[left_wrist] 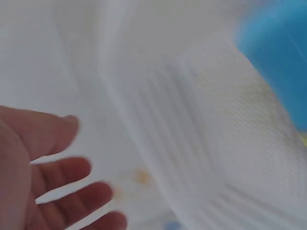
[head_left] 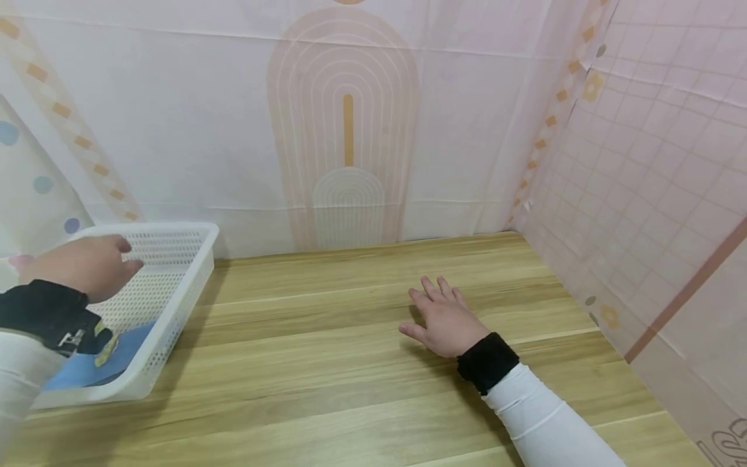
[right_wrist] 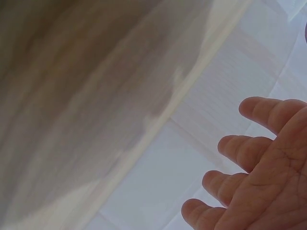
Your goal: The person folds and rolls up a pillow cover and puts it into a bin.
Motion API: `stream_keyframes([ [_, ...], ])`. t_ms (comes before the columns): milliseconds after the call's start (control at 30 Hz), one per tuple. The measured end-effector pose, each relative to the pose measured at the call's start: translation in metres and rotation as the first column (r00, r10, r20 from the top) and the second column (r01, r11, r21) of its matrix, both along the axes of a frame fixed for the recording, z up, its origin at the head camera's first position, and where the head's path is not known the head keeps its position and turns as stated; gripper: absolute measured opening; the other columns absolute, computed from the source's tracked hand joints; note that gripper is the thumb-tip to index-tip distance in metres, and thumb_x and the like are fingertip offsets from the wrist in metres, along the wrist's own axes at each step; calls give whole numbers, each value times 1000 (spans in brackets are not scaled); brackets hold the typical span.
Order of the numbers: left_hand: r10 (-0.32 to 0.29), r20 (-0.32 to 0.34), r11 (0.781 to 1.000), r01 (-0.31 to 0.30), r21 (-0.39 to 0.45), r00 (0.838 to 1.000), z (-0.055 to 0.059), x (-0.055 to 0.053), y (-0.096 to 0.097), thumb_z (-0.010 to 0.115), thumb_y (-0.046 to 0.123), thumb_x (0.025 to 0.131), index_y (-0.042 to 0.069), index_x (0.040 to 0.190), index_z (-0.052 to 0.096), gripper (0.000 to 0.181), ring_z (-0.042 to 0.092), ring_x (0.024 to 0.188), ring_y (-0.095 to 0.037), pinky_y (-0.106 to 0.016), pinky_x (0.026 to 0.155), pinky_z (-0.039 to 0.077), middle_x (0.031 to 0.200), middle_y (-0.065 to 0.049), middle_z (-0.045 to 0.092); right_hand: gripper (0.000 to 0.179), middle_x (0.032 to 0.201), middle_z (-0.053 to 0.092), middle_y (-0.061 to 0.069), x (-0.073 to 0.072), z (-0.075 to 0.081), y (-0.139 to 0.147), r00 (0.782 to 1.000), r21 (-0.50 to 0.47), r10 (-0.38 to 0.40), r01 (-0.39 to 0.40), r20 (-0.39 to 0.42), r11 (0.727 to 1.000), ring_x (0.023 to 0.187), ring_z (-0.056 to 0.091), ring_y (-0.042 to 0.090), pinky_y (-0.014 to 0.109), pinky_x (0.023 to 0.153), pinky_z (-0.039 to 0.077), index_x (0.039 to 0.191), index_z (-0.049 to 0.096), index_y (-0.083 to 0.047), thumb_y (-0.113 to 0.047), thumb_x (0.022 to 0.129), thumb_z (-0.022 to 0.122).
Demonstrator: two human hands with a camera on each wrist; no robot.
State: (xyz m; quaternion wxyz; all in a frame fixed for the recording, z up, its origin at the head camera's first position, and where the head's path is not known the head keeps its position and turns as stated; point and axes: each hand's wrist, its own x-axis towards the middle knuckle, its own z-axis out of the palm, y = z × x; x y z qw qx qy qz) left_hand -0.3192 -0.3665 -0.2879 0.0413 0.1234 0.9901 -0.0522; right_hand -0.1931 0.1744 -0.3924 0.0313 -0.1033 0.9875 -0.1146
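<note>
Above the white plastic basket (head_left: 201, 279) at the left, my left hand (head_left: 87, 264) hovers with relaxed, parted fingers and holds nothing. In the left wrist view its fingers (left_wrist: 79, 201) hang apart from the blurred basket wall (left_wrist: 158, 139). A flat blue item (head_left: 131, 347) lies in the basket's near end, partly hidden by my left wrist; its kind cannot be told. A small yellowish piece (head_left: 107, 345) shows beside it. My right hand (head_left: 446, 321) is palm down over the wooden table (head_left: 327, 363), fingers spread, nothing in it. Whether it touches the wood is unclear.
A pale patterned cloth (head_left: 233, 130) hangs behind the table, and another with a grid print (head_left: 671, 130) stands along the right side. The basket sits near the table's left end, its raised rim facing the wooden surface.
</note>
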Motion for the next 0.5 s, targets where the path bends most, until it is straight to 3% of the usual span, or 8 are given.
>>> stream_keyframes([
  [133, 51, -103, 986, -34, 161, 993, 15, 16, 33, 36, 64, 108, -14, 148, 42, 88, 39, 131, -69, -85, 101, 33, 146, -46, 40, 79, 174, 20, 22, 0, 0, 1, 1000, 4, 1, -1, -13, 1000, 162, 9, 48, 69, 127, 14, 162, 38, -7, -58, 105, 56],
  [200, 48, -145, 970, -12, 244, 988, 17, 24, 54, 33, 68, 106, -11, 153, 37, 92, 36, 134, -68, -82, 102, 35, 150, -46, 38, 79, 174, 20, 22, 0, 1, 1, 1000, 3, -1, 1, -16, 1000, 161, 9, 48, 69, 127, 14, 162, 38, -7, -58, 105, 56],
  [333, 21, -180, 931, 47, 361, 983, 12, 39, 96, 34, 74, 103, -5, 159, 33, 96, 32, 141, -64, -79, 109, 31, 157, -41, 35, 79, 173, 20, 23, 0, 2, 2, 1000, 3, -8, 8, -18, 1000, 161, 10, 49, 68, 127, 14, 162, 38, -7, -58, 105, 56],
  [500, -34, -221, 903, 125, 412, 975, -5, 56, 140, 41, 68, 105, -6, 158, 35, 92, 35, 144, -59, -75, 114, 31, 157, -39, 37, 79, 173, 19, 23, 1, 3, 2, 1000, 7, -12, 12, -25, 1000, 161, 10, 49, 68, 127, 14, 162, 38, -6, -58, 105, 56],
])
